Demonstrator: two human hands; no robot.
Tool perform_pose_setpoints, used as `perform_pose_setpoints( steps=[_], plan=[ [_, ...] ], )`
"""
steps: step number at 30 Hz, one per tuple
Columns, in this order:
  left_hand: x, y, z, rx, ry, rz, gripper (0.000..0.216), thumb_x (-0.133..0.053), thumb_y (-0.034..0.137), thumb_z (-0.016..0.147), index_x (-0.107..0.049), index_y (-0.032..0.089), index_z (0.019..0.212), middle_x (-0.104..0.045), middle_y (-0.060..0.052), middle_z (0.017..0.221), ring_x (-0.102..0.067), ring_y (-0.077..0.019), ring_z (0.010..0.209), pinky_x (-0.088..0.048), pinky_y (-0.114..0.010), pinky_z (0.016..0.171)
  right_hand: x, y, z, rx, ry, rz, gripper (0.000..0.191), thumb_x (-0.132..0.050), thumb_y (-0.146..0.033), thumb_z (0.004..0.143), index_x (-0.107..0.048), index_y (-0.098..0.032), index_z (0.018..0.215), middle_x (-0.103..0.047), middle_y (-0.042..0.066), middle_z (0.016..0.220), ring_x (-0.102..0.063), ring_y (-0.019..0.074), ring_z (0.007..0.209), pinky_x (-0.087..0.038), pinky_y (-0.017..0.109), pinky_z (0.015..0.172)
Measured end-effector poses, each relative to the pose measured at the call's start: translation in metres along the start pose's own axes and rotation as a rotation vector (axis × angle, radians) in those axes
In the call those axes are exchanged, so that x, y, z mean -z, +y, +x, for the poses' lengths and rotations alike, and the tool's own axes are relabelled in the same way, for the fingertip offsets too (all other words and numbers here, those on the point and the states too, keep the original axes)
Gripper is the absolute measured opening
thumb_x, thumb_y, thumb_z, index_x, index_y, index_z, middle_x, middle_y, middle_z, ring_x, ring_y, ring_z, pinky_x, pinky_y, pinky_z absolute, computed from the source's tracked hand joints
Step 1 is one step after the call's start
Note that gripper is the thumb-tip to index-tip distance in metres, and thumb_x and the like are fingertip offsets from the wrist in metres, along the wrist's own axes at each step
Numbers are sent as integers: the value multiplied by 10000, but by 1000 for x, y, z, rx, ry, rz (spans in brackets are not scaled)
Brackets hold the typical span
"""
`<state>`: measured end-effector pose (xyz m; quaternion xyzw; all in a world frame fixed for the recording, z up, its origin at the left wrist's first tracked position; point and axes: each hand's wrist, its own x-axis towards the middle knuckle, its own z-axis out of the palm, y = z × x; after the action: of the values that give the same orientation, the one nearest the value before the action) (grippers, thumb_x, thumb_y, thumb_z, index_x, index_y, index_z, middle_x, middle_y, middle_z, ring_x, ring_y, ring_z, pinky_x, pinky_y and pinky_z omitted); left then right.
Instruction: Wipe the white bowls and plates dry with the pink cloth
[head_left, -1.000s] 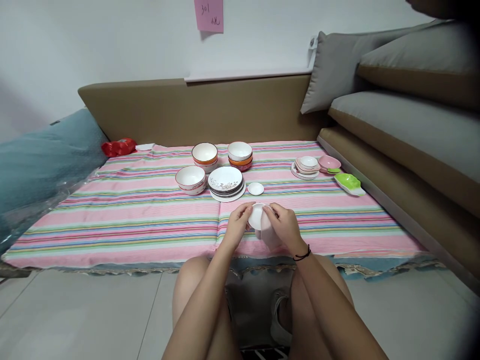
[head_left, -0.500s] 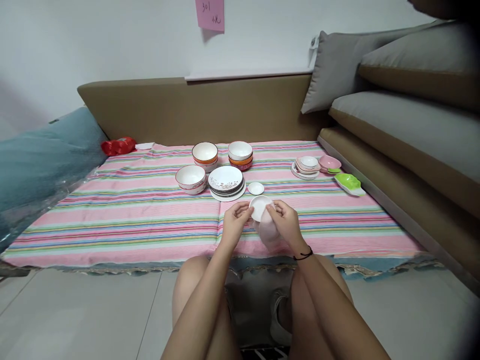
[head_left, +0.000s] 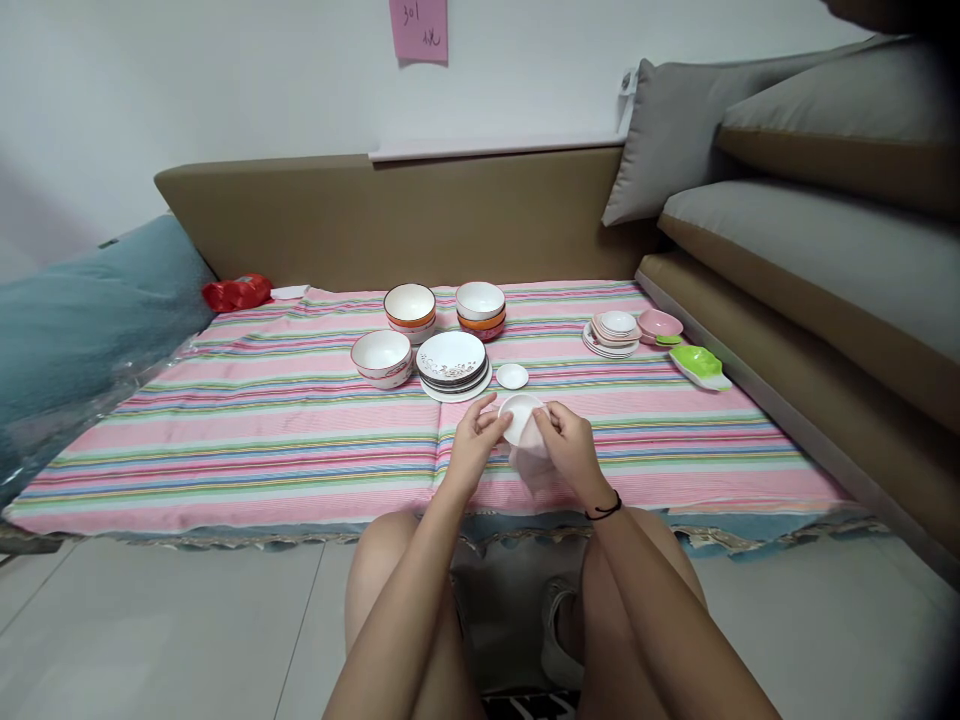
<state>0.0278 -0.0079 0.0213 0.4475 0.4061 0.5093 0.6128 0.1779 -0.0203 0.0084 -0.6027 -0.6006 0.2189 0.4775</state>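
A small white dish (head_left: 517, 417) is held up between my two hands, above the front part of the striped cloth. My left hand (head_left: 478, 437) grips its left rim, thumb on the inner face. At the right rim my right hand (head_left: 568, 440) is closed on a thin pale pink cloth (head_left: 534, 455), pressing it against the dish with the thumb. The pink cloth hangs below the dish. Just beyond lies another small white dish (head_left: 512, 376). To its left is a stack of plates (head_left: 451, 358), the top one white with a floral edge.
Stacked bowls (head_left: 382, 358) stand left of the plates, with more bowls (head_left: 480, 300) behind. On the right are small stacked dishes (head_left: 611, 330), a pink bowl (head_left: 660, 325) and a green leaf-shaped dish (head_left: 699, 365). Grey cushions (head_left: 810, 230) edge the right side; a red bundle (head_left: 238, 292) lies far left.
The pink cloth has shifted slightly and hangs less low. My left index finger has lifted off the rim a little. Both hands stay in nearly the same place with the dish.
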Motion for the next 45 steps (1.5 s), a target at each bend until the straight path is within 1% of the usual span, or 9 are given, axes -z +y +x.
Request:
perform_pose_setpoints(
  steps=[7, 11, 17, 22, 30, 34, 37, 40, 45],
  plan=[
    [1, -2, 2, 15, -24, 3, 380, -753, 431, 643, -632, 126, 835, -621, -8, 679, -540, -106, 596, -416, -209, 553, 2, -1, 0, 10, -13, 16, 203, -503, -346, 837, -608, -177, 876, -556, -13, 656, -489, 131, 595, -325, 222, 554],
    [2, -2, 2, 25, -16, 27, 368, -723, 469, 663, -649, 129, 784, -602, -7, 709, -516, -96, 604, -401, -191, 519, 3, -4, -2, 33, -38, -15, 241, -505, -365, 841, -576, -175, 711, -494, -25, 591, -445, 119, 565, -301, 222, 538],
    [0, -5, 1, 49, -19, 46, 428, -735, 443, 647, -604, 150, 930, -595, -10, 721, -545, -123, 611, -466, -228, 520, 2, -2, -2, 3, 14, -21, 298, -451, -390, 874, -548, -179, 688, -445, -30, 562, -403, 114, 538, -270, 226, 511],
    [2, -7, 2, 2, 2, 73, 349, -720, 421, 654, -593, 146, 828, -585, -12, 690, -539, -121, 600, -463, -223, 514, 3, -4, 0, -4, -21, -58, 208, -481, -349, 840, -603, -182, 823, -528, -18, 629, -453, 124, 572, -295, 225, 539],
    [0, -6, 0, -24, 2, 106, 341, -664, 455, 723, -613, 156, 880, -589, -15, 738, -539, -125, 638, -446, -204, 516, 1, -6, -1, 9, -28, -111, 333, -444, -408, 879, -476, -193, 627, -361, -49, 507, -357, 113, 502, -226, 236, 500],
    [-1, -6, -1, -30, 5, 102, 367, -678, 461, 704, -583, 159, 890, -571, -5, 710, -543, -128, 623, -459, -218, 516, 1, -6, -1, 33, -1, -119, 272, -440, -389, 885, -568, -191, 748, -466, -30, 556, -427, 129, 534, -275, 232, 525],
    [0, -6, -1, -43, -7, 117, 328, -670, 453, 716, -601, 157, 838, -554, 5, 683, -516, -116, 602, -434, -205, 504, 1, -7, 0, 73, -20, -54, 226, -460, -338, 865, -620, -183, 906, -628, 24, 754, -539, 161, 657, -358, 236, 601],
    [1, -7, 0, -43, -28, 131, 302, -664, 444, 729, -611, 152, 786, -557, 1, 687, -502, -110, 606, -412, -194, 498, 0, -7, 0, 114, -47, -25, 224, -465, -296, 850, -631, -180, 946, -666, 48, 878, -577, 175, 744, -386, 239, 657],
    [0, -8, -1, -7, -43, 121, 347, -640, 468, 751, -594, 151, 887, -561, -11, 723, -529, -127, 638, -447, -207, 505, 0, -7, -1, 50, 6, -137, 260, -473, -372, 862, -624, -180, 773, -587, 9, 629, -490, 141, 557, -310, 231, 544]
  ],
)
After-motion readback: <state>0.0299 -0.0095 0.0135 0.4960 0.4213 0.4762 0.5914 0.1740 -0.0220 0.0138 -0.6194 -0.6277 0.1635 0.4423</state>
